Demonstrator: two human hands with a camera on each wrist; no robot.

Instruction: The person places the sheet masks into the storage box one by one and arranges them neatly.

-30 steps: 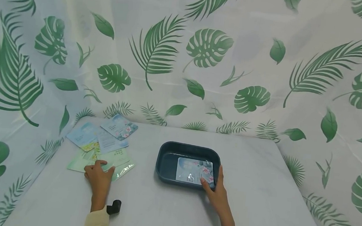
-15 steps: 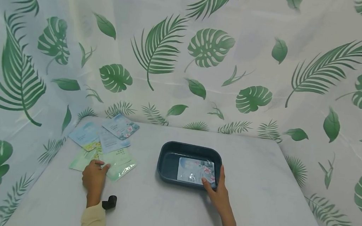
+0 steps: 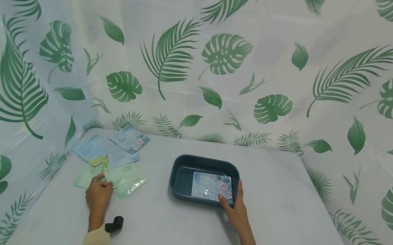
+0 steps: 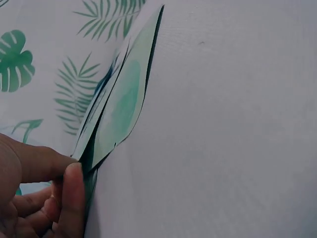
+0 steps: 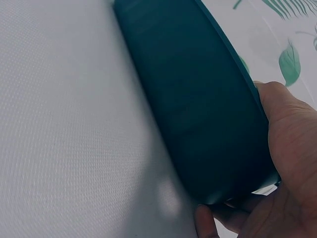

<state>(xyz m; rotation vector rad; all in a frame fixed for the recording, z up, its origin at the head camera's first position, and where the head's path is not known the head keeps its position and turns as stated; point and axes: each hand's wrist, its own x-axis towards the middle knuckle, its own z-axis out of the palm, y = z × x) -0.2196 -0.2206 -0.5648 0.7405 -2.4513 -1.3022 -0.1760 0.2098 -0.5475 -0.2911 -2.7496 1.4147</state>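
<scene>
At the left of the table my left hand [image 3: 98, 194] pinches the near edge of a flat green sachet [image 4: 121, 106] between thumb and forefinger. In the left wrist view the sachet's edge bows up, with further layers behind it. A second, glossy green sachet [image 3: 129, 182] lies just to the right of the fingers. My right hand [image 3: 236, 212] grips the near right corner of a dark teal plastic tray [image 3: 182, 175], thumb over the rim and fingers along the outside. In the tray lies a blue sachet with pink flowers [image 3: 210, 185], partly covered by the thumb.
Behind the green sachets overlap a flowered blue sachet [image 3: 130, 138], a pale blue one [image 3: 121, 156] and a blue and yellow one [image 3: 89, 148]. A leaf-print curtain [image 3: 199, 80] walls in the white table [image 3: 160, 227] at the back and sides.
My left hand has drawn back a little to the left across the green sachets, and its thumb and fingers have come together. My right hand and the tray stay in place.
</scene>
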